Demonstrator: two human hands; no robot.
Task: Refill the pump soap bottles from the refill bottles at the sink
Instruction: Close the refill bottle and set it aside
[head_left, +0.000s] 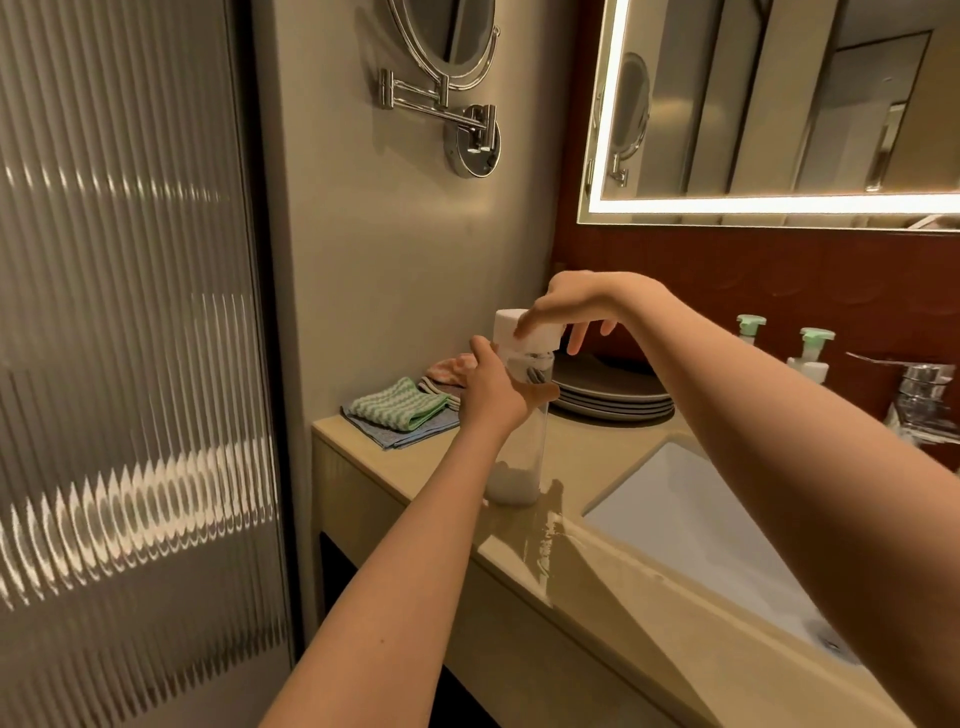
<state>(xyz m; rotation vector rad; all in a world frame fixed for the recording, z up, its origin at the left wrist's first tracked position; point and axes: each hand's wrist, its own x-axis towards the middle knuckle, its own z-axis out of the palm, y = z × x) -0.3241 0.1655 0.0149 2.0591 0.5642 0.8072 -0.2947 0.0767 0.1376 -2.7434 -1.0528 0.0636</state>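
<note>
Both hands are holding a clear pump bottle (519, 457) at the sink (701, 519).
The bottle is standing upright on the counter (415, 467) left of the basin, nearly empty. The left hand (488, 395) is gripping its upper body and the right hand (576, 306) is clasping its white pump head (524, 335) from above. Behind it, folded cloths (400, 408) and stacked plates (613, 400) are lying; farther right, green-topped bottles (808, 358) are standing beside the faucet (924, 384).

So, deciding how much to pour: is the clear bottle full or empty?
Nearly empty: the clear bottle is see-through down to a shallow pale layer at its base.
</note>
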